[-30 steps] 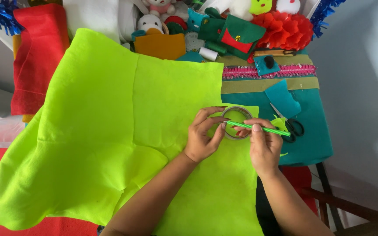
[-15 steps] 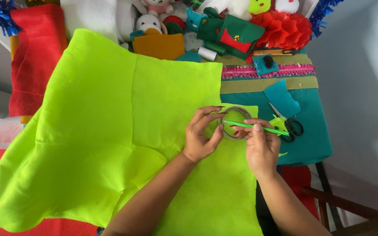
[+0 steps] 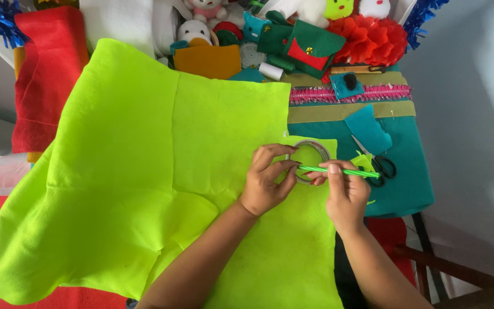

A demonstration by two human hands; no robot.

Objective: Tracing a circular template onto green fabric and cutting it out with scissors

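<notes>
A large lime-green felt sheet (image 3: 144,171) covers most of the table. Near its right edge lies a ring-shaped roll of tape (image 3: 311,147), flat on the felt. My left hand (image 3: 267,183) presses its fingertips on the ring's left side and holds it in place. My right hand (image 3: 345,194) grips a thin green pen (image 3: 338,170), whose tip rests at the ring's lower rim.
Black-handled scissors (image 3: 379,165) and a teal felt scrap (image 3: 368,128) lie on teal fabric (image 3: 413,183) to the right. Red felt (image 3: 44,74), plush toys, a mustard felt piece (image 3: 208,60) and a red paper flower (image 3: 375,35) crowd the far edge.
Nothing has moved much; both hands stay on the ring and pen, with the pen tip shifting slightly along the ring's lower edge.
</notes>
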